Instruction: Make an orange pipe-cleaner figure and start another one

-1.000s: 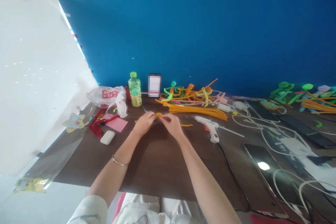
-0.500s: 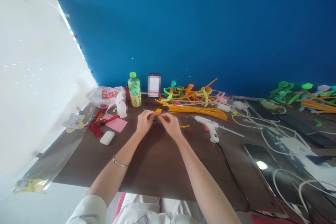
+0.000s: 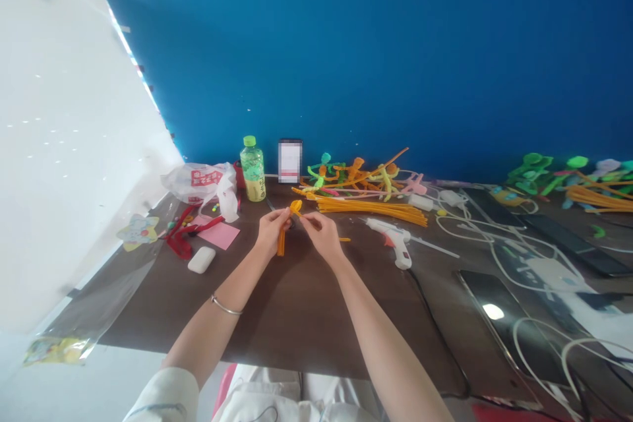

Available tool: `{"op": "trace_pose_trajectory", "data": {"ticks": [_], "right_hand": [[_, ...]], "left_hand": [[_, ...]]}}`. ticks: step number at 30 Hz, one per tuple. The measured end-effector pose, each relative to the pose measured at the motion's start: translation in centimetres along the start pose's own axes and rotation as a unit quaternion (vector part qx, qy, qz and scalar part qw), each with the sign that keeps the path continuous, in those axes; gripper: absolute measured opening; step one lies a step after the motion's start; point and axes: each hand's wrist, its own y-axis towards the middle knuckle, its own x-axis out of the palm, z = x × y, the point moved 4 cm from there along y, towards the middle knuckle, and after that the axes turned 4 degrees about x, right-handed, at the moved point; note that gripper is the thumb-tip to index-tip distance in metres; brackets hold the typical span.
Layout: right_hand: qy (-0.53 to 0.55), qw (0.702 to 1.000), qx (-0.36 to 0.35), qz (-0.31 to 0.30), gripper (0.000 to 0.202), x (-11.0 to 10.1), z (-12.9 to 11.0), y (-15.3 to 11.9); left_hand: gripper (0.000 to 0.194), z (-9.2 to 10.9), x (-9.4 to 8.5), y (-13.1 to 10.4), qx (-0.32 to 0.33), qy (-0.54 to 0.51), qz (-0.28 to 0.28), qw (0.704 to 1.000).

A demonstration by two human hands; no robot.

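Both of my hands meet over the middle of the dark wooden table (image 3: 297, 316). My left hand (image 3: 271, 229) pinches an orange pipe cleaner (image 3: 281, 241); its looped top sits between my fingertips and a straight tail hangs down past my palm. My right hand (image 3: 322, 232) grips the same pipe cleaner at the loop from the right side. A short orange piece (image 3: 345, 239) lies on the table just right of my right hand.
A bundle of orange pipe cleaners (image 3: 376, 209) and several pipe-cleaner figures (image 3: 356, 175) lie behind my hands. A white glue gun (image 3: 395, 241) rests to the right, among cables and a phone (image 3: 499, 316). A green bottle (image 3: 253, 170), plastic bag (image 3: 205, 183), pink paper (image 3: 217, 232) and white case (image 3: 202, 258) sit at left.
My hands have lifted slightly and turned the orange pipe cleaner, so its straight tail now hangs down below my left hand.
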Motion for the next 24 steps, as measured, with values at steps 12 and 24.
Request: {"op": "trace_pose_trajectory", "data": {"ticks": [12, 24], "right_hand": [[0.029, 0.999, 0.014, 0.010, 0.023, -0.4, -0.1, 0.2], [0.026, 0.998, -0.017, -0.059, 0.021, -0.7, 0.4, 0.7]], "left_hand": [[0.011, -0.4, 0.6, -0.2, -0.147, -0.124, -0.105, 0.976], [0.028, 1.1, 0.5, -0.7, -0.126, 0.025, -0.274, 0.953]]}}
